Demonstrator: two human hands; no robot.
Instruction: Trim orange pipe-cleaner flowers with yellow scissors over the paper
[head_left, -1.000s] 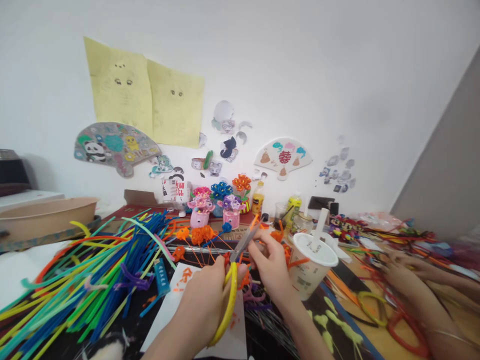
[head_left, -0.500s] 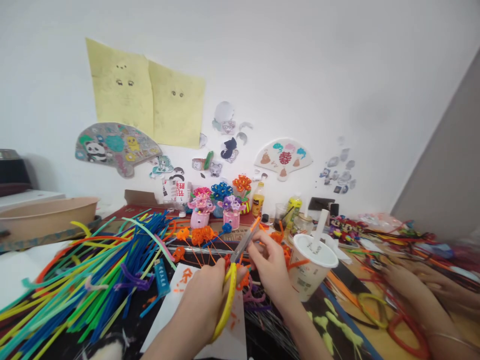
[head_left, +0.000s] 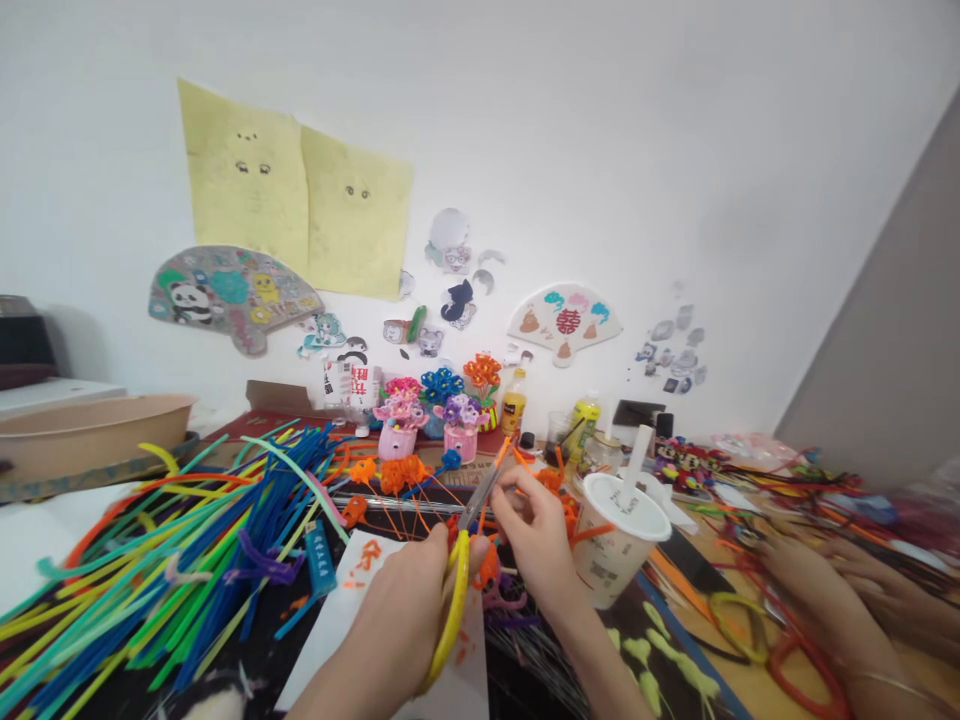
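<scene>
My left hand (head_left: 409, 605) is closed on a pair of scissors (head_left: 454, 610) with yellow handles, blades pointing up and away. My right hand (head_left: 534, 525) is pinched just right of the blades, holding an orange pipe cleaner (head_left: 505, 448) whose fuzzy end shows by the blade tips. Its fingertips partly hide the rest of the stem. Below both hands lies a white sheet of paper (head_left: 330, 640) with orange fuzz scraps. Orange pipe-cleaner flowers (head_left: 401, 473) on thin stems stand just beyond the hands.
Many coloured pipe cleaners (head_left: 217, 560) spread over the left side, beside a blue packet (head_left: 319, 560). A lidded cup (head_left: 619, 560) with a straw stands close to my right forearm. Potted pipe-cleaner flowers (head_left: 460, 430) line the back. At the right, another person's hands (head_left: 817, 590) work near red-handled scissors (head_left: 810, 670).
The view has shifted slightly. My hands stay close together, with the scissors and orange pipe cleaner held in almost the same place.
</scene>
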